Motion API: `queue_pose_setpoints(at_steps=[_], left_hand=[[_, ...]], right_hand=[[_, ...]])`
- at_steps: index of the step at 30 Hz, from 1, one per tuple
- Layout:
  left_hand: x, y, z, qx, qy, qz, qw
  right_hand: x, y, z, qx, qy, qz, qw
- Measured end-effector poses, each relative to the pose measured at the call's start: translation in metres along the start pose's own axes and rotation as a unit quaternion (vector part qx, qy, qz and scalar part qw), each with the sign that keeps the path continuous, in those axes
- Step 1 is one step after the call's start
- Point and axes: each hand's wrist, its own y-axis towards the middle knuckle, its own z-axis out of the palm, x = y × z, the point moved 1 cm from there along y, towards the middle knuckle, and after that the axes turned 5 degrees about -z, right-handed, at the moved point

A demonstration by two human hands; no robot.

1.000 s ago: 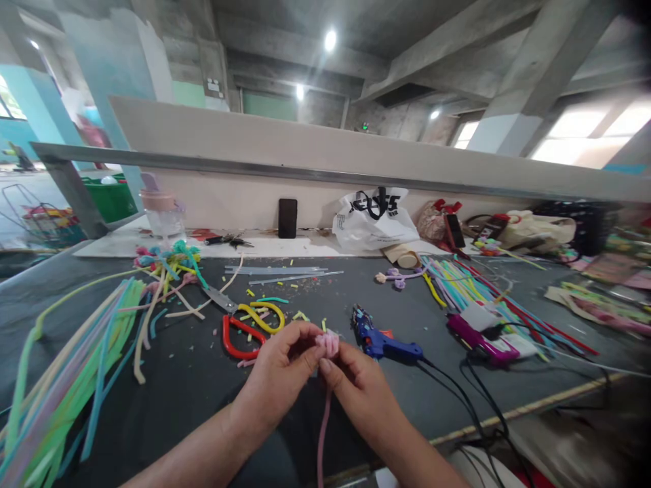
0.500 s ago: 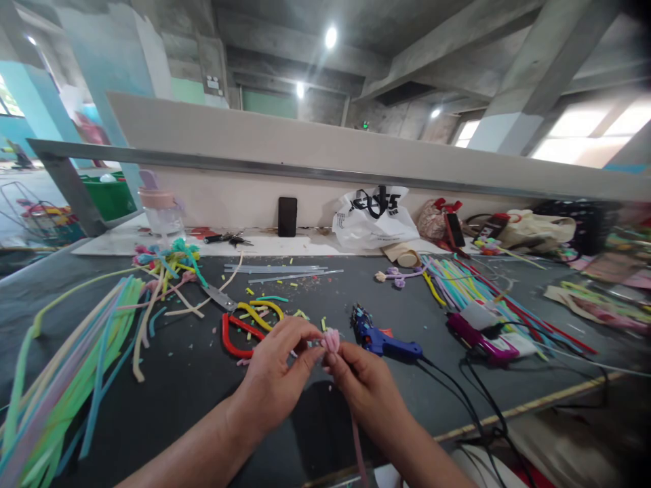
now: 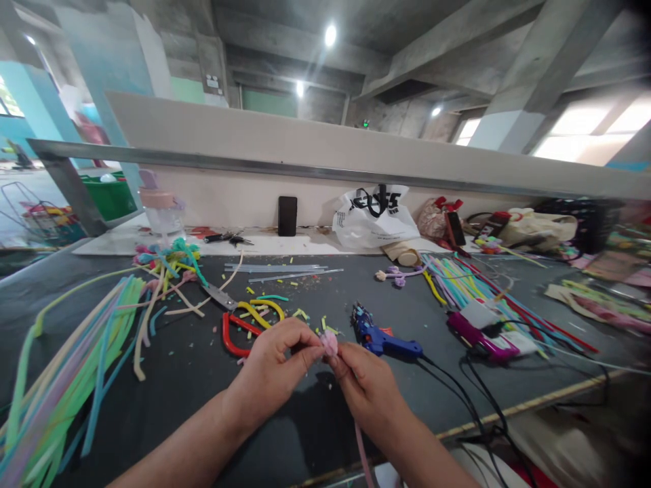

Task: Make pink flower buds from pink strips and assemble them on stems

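Observation:
A small pink pipe-cleaner flower (image 3: 329,342) sits between my two hands, above the dark tabletop. My right hand (image 3: 362,379) pinches it from the right and below, and its pink stem (image 3: 362,451) hangs down past the wrist toward the table edge. From the left, the thumb and forefinger of my left hand (image 3: 285,356) close together at the flower's side, pinching its edge. Just beyond my left hand lie scissors (image 3: 237,332) with one red and one yellow handle. A blue hot glue gun (image 3: 389,341) rests right of my right hand, its cord running off the front.
Bundles of coloured pipe cleaners lie at left (image 3: 76,366) and right (image 3: 458,285). Finished-looking flowers (image 3: 170,261) are heaped back left. A phone (image 3: 287,217), a white bag (image 3: 373,220) and a bottle (image 3: 160,210) stand along the back. A magenta device (image 3: 481,339) with cables sits right.
The pink flower has turned slightly in my fingers and its petals look more spread. My left hand has shifted a little to the left; my right hand stays nearly in place.

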Motion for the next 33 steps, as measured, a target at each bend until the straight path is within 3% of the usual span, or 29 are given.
queue_pose_setpoints(at_steps=[9,20,25,29,33], left_hand=[[0.002,-0.001,-0.001,0.009,-0.024,-0.005,1.0],[-0.002,0.004,-0.007,0.067,-0.071,-0.055,0.994],[0.0,0.005,-0.008,0.067,-0.133,-0.077,0.986],[0.006,0.002,-0.006,0.023,-0.19,-0.091,0.977],[0.009,0.0,-0.002,0.062,-0.194,-0.088,0.975]], right_hand=[[0.002,-0.001,0.0,-0.008,-0.013,-0.029,0.999],[0.008,-0.001,-0.001,0.021,0.025,0.0,0.999],[0.004,0.002,-0.006,0.02,0.096,0.067,0.993],[0.004,0.001,-0.005,0.022,0.228,0.163,0.96],[0.006,-0.001,-0.002,0.055,0.296,0.171,0.938]])
